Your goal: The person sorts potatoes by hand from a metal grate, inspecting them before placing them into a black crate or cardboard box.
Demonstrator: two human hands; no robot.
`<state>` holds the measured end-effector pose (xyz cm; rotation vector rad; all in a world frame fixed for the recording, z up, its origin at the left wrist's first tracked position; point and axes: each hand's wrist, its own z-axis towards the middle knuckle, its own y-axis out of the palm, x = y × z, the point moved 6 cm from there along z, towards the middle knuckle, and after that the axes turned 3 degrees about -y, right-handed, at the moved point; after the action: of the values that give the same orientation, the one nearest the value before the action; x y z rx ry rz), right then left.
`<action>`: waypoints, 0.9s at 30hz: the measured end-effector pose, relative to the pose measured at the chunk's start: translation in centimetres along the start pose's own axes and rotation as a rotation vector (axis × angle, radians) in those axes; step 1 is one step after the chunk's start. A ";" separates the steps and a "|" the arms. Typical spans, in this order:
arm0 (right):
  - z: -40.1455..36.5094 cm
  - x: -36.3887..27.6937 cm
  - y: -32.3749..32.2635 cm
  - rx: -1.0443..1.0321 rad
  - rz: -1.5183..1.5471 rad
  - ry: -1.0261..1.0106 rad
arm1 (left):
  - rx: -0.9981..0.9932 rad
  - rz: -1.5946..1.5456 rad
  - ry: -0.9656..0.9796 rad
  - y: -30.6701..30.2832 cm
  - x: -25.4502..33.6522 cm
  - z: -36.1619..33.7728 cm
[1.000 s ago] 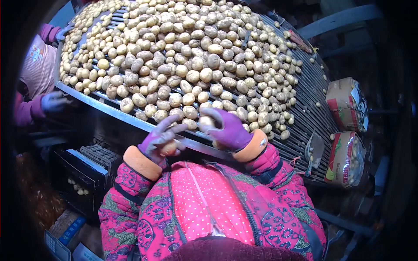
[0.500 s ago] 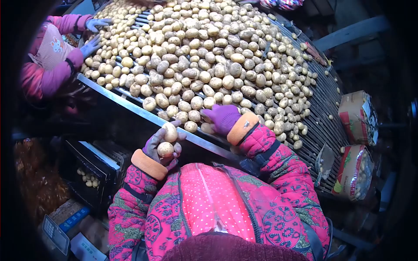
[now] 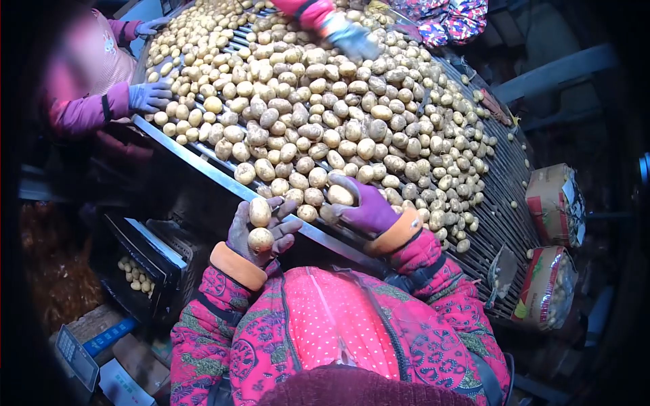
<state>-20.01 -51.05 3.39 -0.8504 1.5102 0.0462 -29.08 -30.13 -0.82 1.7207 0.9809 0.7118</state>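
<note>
Many brown and pale potatoes (image 3: 311, 101) cover a slatted metal table with a pale metal edge (image 3: 196, 161). My left hand (image 3: 263, 229), gloved, is palm up just outside that edge, cradling two potatoes, one above the other, with its fingers curled beside them. My right hand (image 3: 365, 207), in a purple glove, is over the near edge of the pile, its thumb and fingers around a pale potato (image 3: 340, 195). More potatoes lie right beside its fingertips.
At the left, a co-worker's gloved hands (image 3: 149, 97) touch the pile. Another co-worker's gloved hand (image 3: 352, 39) reaches over the far side. Boxes (image 3: 552, 205) stand at the right; a dark crate (image 3: 141, 267) with potatoes is lower left.
My right hand has turned and now has a pale potato between its fingers. My left hand's fingers have spread more around its two potatoes. A co-worker's arm has come in at the top.
</note>
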 end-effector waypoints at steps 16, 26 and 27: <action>0.9 4.1 -14.0 0.631 -0.918 0.101 | 0.251 0.122 0.110 0.2 1.1 -1.5; -5.3 10.3 -6.8 0.175 -1.029 0.402 | 0.323 0.115 0.246 -1.3 3.7 -3.9; -5.4 9.7 -6.9 0.151 -1.026 0.421 | 0.303 0.062 0.267 -1.7 4.1 -4.4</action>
<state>-19.85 -63.37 -1.01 -1.4762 1.2631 -1.0370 -31.11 -24.22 -0.83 1.9584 1.2755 0.8853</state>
